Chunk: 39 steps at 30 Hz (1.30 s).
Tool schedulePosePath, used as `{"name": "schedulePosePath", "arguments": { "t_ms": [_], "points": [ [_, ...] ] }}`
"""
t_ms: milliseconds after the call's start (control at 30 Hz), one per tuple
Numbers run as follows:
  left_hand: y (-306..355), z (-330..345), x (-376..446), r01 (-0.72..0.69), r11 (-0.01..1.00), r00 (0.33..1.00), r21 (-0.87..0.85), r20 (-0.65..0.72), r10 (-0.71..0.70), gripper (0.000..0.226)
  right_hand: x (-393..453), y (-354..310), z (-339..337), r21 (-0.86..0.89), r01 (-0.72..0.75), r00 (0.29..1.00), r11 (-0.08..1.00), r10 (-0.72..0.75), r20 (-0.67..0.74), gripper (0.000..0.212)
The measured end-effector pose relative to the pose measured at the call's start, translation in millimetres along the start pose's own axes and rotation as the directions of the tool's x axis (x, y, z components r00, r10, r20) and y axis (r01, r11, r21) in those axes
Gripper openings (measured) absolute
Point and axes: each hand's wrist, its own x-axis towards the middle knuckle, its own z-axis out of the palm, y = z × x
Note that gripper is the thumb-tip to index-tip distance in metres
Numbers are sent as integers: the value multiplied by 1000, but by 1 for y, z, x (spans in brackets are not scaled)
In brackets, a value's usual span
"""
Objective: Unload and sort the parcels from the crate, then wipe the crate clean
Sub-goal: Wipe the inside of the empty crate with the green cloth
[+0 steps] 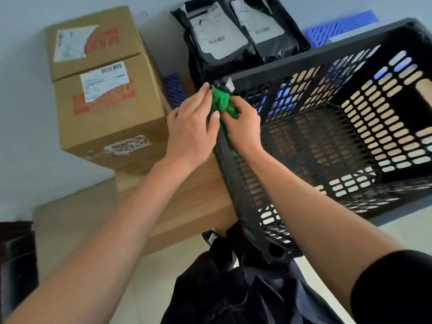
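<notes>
A black perforated plastic crate [327, 141] stands on the wooden table with nothing inside it. A green cloth [222, 104] is draped over the crate's left rim near its far-left corner. My left hand [191, 127] and my right hand [243, 127] both grip the cloth against that rim, thumbs and fingers curled round it. Two stacked cardboard boxes [102, 90] stand at the left. Two black poly-bag parcels [238, 36] with white labels lie side by side behind the crate.
The wooden table [194, 202] ends just in front of the crate's near-left corner. A blue perforated basket [341, 26] sits behind the crate, with another blue piece [174, 90] beside the boxes. A dark object [16, 258] stands on the floor at the lower left.
</notes>
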Motion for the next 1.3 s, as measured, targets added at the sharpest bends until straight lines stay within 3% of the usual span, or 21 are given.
{"name": "schedulePosePath", "arguments": {
  "t_ms": [100, 233, 333, 467, 600, 700, 833, 933, 1000, 1133, 1233, 1300],
  "points": [
    [-4, 1, -1, -30, 999, 1000, 36, 6, 29, 56, -6, 15, 8, -3, -66, 998, 998, 66, 8, 22],
    [-8, -1, -3, -59, 998, 998, 18, 11, 59, 55, -3, 47, 21, -51, -280, 956, 959, 283, 79, 33],
    [-6, 2, -3, -55, 998, 998, -17, 6, 55, 53, 10, 64, 26, -112, -423, 893, 899, 434, 117, 43],
    [-6, 2, -5, -36, 999, 999, -39, 12, 36, 53, 18, 86, 44, -190, -585, 781, 789, 611, 132, 35],
    [-7, 1, -3, -35, 998, 999, -52, 17, 36, 52, 26, 97, 50, -107, -684, 713, 722, 692, 110, 35],
    [-9, -1, 3, -26, 997, 1000, -71, 1, 26, 50, 25, 94, 48, 75, -724, 690, 686, 722, 55, 36],
    [-3, -8, 22, -60, 996, 998, -60, -14, 59, 45, 27, 64, 43, 429, -666, 633, 610, 767, -108, 24],
    [8, -11, 42, -147, 989, 988, 14, 54, 146, 57, 36, 26, 30, 716, -482, 578, 506, 797, -174, 19],
    [18, -8, 55, -188, 982, 979, 18, 81, 186, 63, 38, 2, 17, 786, -353, 602, 507, 766, -223, 18],
    [28, 7, 68, -130, 991, 986, -31, 97, 132, 70, 42, -34, -2, 755, -157, 688, 636, 619, -378, 29],
    [22, 16, 65, -99, 993, 993, -59, 52, 102, 70, 39, -37, 2, 660, -133, 703, 740, 539, -463, 35],
    [20, 18, 63, -58, 992, 998, -112, 23, 61, 69, 31, -31, 10, 546, -159, 750, 822, 461, -475, 34]
  ]
}}
